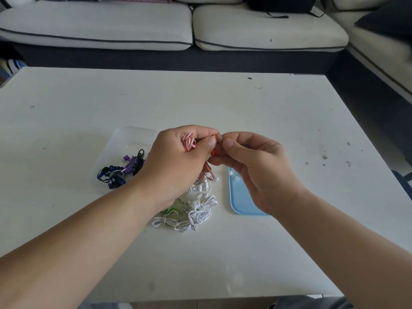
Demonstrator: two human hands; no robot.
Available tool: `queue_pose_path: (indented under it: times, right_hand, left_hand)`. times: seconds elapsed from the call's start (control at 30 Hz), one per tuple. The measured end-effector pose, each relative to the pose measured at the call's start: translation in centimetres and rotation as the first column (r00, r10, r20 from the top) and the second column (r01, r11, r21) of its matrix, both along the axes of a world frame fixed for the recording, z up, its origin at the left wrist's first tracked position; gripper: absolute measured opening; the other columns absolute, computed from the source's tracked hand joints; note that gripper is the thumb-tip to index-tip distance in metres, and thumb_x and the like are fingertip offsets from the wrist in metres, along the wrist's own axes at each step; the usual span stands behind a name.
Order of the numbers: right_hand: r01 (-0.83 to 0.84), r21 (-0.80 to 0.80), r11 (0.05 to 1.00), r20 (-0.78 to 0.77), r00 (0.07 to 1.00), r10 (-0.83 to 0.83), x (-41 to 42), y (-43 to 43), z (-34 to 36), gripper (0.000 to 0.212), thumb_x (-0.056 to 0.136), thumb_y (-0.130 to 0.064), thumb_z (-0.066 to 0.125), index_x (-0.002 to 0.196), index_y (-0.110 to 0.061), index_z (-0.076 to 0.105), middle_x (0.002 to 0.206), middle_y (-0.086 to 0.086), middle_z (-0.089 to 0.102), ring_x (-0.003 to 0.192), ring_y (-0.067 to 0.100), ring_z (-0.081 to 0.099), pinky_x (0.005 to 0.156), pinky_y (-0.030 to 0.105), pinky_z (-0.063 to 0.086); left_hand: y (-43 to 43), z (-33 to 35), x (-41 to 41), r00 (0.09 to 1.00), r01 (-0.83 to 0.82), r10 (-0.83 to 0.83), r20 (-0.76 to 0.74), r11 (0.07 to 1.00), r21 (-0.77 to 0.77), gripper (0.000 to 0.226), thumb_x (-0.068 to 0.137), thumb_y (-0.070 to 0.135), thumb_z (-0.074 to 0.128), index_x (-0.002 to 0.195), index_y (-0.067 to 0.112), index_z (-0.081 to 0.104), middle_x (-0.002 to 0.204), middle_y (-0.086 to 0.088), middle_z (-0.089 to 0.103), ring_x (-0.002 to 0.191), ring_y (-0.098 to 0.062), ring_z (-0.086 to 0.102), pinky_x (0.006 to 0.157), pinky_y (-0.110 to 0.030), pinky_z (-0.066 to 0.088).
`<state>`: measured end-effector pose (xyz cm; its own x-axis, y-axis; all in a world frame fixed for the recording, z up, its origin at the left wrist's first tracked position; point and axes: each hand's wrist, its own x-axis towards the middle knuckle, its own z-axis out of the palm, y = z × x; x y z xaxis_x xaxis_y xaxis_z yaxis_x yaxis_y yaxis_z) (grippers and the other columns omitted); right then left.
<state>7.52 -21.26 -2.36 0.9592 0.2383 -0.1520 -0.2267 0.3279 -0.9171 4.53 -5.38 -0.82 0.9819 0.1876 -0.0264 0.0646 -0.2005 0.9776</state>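
My left hand [178, 161] grips a coiled red-and-white striped earphone cable [189, 142] above the table's middle. My right hand [252, 166] pinches the red earbud end [214, 150] of that cable, right beside the left thumb. A loose stretch of the cable [207, 175] hangs down between the hands. Under them lies a pile of white earphone cables [196, 214] with a green one [169, 211] at its left edge.
A clear plastic tray [124, 139] at left holds dark blue, black and purple earphones [121, 170]. A light blue tray [240, 197] with small white ear tips [236, 179] lies under my right hand. The white table [200, 103] faces a light sofa [100, 25].
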Motion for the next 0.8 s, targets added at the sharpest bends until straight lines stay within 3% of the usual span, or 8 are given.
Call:
queue_pose_path:
  times: [0.1,0.2,0.3,0.47,0.53,0.8]
  right_hand:
    - [-0.039,-0.001,0.999,0.004,0.999,0.039,0.2,-0.4,0.7,0.01,0.094,0.006,0.061,0.094,0.011,0.069,0.093,0.033,0.07,0.082,0.041,0.071,0.079,0.04,0.06]
    - [-0.071,0.025,0.997,-0.048,0.996,0.072,0.4,-0.7,1.1,0.01,0.094,0.005,0.059,0.09,0.007,0.068,0.093,0.03,0.069,0.084,0.041,0.07,0.076,0.039,0.06]
    - [-0.087,0.056,0.995,-0.102,0.99,0.093,0.5,-0.8,1.0,0.011,0.095,0.004,0.058,0.088,0.003,0.068,0.089,0.023,0.07,0.085,0.039,0.07,0.074,0.039,0.06]
    - [-0.124,0.073,0.99,-0.109,0.985,0.131,0.5,-0.9,0.7,0.013,0.093,-0.002,0.063,0.098,0.008,0.069,0.092,0.023,0.07,0.085,0.034,0.07,0.075,0.037,0.061]
    - [-0.134,0.087,0.987,-0.12,0.982,0.144,0.5,-0.9,0.7,0.022,0.089,-0.004,0.065,0.104,0.011,0.067,0.094,0.024,0.07,0.086,0.032,0.071,0.076,0.037,0.061]
    - [-0.122,0.078,0.989,-0.081,0.988,0.128,0.2,-0.9,0.3,0.01,0.089,0.0,0.066,0.095,0.007,0.07,0.09,0.023,0.072,0.079,0.031,0.073,0.076,0.035,0.061]
  left_hand:
    - [0.2,0.0,0.1,1.0,0.004,-0.004,-0.015,1.0,-0.025,0.019,0.099,0.016,0.067,0.099,0.028,0.082,0.087,0.001,0.08,0.082,-0.022,0.075,0.08,-0.042,0.063]
    - [0.0,0.2,0.0,0.999,0.007,-0.009,-0.039,0.999,-0.038,0.017,0.099,0.017,0.068,0.105,0.026,0.081,0.085,0.008,0.079,0.071,-0.011,0.071,0.075,-0.036,0.059]
    - [-0.2,0.1,-0.1,0.999,0.021,-0.023,-0.045,0.999,-0.041,0.017,0.099,0.017,0.068,0.108,0.025,0.08,0.093,0.007,0.08,0.081,-0.014,0.075,0.086,-0.045,0.063]
    - [-0.3,0.0,-0.2,0.999,0.034,-0.035,-0.02,0.999,-0.042,0.019,0.098,0.015,0.069,0.111,0.025,0.08,0.097,0.01,0.08,0.098,-0.007,0.075,0.097,-0.041,0.059]
    - [-0.3,0.0,-0.2,0.999,0.039,-0.04,-0.015,0.998,-0.046,0.02,0.098,0.015,0.069,0.11,0.025,0.08,0.098,0.011,0.08,0.098,-0.006,0.075,0.097,-0.042,0.059]
    - [-0.2,-0.3,-0.2,0.999,0.034,-0.037,-0.026,0.995,-0.097,0.018,0.099,0.012,0.067,0.107,0.022,0.08,0.095,0.004,0.081,0.093,-0.012,0.076,0.089,-0.045,0.062]
